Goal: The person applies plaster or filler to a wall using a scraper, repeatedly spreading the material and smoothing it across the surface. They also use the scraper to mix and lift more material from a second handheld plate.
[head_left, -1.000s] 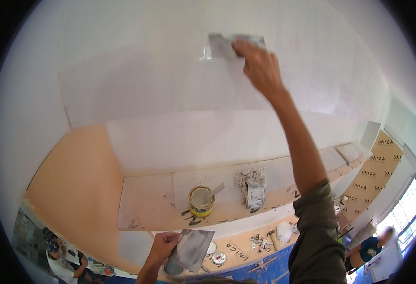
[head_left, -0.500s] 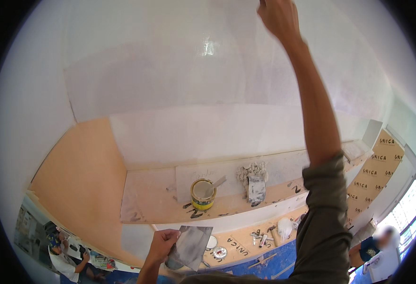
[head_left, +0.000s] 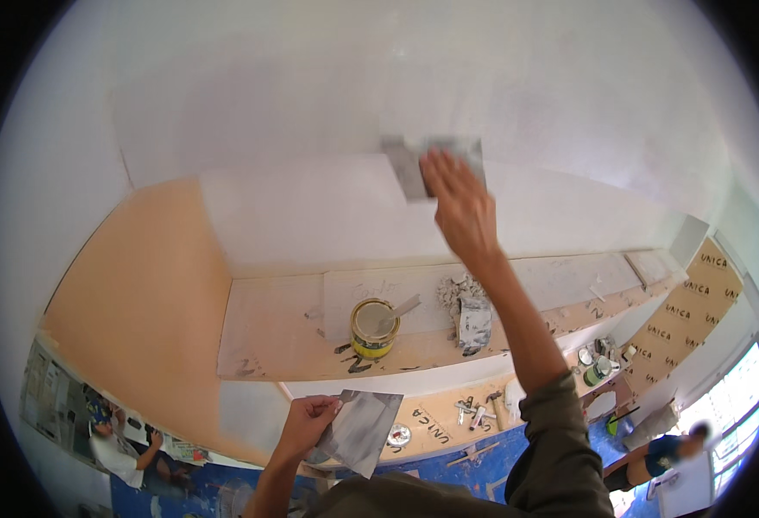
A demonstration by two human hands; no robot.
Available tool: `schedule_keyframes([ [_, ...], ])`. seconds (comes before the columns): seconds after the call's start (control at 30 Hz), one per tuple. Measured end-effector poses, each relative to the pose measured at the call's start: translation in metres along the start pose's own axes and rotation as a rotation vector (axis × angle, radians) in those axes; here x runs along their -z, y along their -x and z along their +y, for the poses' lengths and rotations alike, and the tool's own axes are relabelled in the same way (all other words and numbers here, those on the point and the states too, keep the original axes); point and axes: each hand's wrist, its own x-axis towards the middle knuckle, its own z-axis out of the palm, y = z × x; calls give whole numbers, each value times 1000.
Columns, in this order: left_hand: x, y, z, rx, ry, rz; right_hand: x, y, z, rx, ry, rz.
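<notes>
My right hand [head_left: 466, 211] is closed on a wide, flat metal scraper [head_left: 409, 169], slightly blurred, held at the pale wall [head_left: 293, 112] just above the lighter lower band. Its fingers press along the blade. Lower left, my left hand [head_left: 307, 425] pinches the corner of a second flat metal scraper [head_left: 364, 430], smeared with grey-white filler. Between the hands, on the wooden shelf, stands an open yellow can [head_left: 372, 350] of pale filler, a spatula [head_left: 407, 305] leaning out of it.
A crumpled whitish rag [head_left: 459, 292] and a stained grey-white piece [head_left: 474, 323] lie right of the can. Hammers and small tools [head_left: 481, 414] rest on the lower ledge above blue floor covering [head_left: 448, 473]. One person [head_left: 120, 449] is lower left, another [head_left: 666, 456] lower right.
My right hand has come down the wall from the picture's top edge, bringing its scraper into view. My left hand keeps its scraper, now slightly turned. The view has shifted a little.
</notes>
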Motion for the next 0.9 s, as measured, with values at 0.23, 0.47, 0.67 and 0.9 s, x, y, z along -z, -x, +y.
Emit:
schedule_keyframes([
  [0.23, -1, 9, 1, -77, -4, 62, 32, -140, 13, 125, -128, 316],
  [0.47, 3, 14, -3, -37, 24, 63, 33, -291, 59, 102, 143, 239],
  [0.67, 23, 26, -12, -19, 67, 129, -17, -209, 11, 88, 44, 181],
  [0.9, 15, 24, -4, -14, 25, 45, -33, -10, -70, 88, 3, -70],
])
